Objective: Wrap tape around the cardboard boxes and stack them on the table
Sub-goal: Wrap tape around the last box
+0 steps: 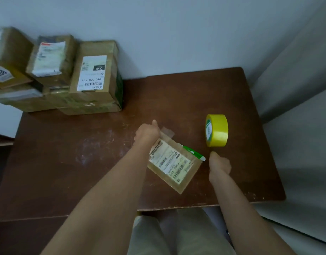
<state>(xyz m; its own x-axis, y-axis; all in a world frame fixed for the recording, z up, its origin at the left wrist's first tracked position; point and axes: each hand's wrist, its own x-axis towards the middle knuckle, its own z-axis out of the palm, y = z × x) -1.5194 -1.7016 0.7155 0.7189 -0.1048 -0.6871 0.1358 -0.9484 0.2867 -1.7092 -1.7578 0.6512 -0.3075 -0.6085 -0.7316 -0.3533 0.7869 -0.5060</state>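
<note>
A small cardboard box (174, 165) with a white shipping label lies tilted on the brown table (85, 153) near its front edge. My left hand (147, 134) grips the box's far end, and a short translucent strip of tape (167, 131) sticks out just beyond it. A green and white cutter (193, 153) lies along the box's right edge. My right hand (220, 166) is curled into a fist just right of the box, with nothing visible in it. A yellow tape roll (217, 130) stands on its edge beyond my right hand.
Several taped cardboard boxes (94, 76) with labels are stacked at the table's back left, against the pale wall. A grey surface (296, 126) runs along the table's right side. My legs show below the front edge.
</note>
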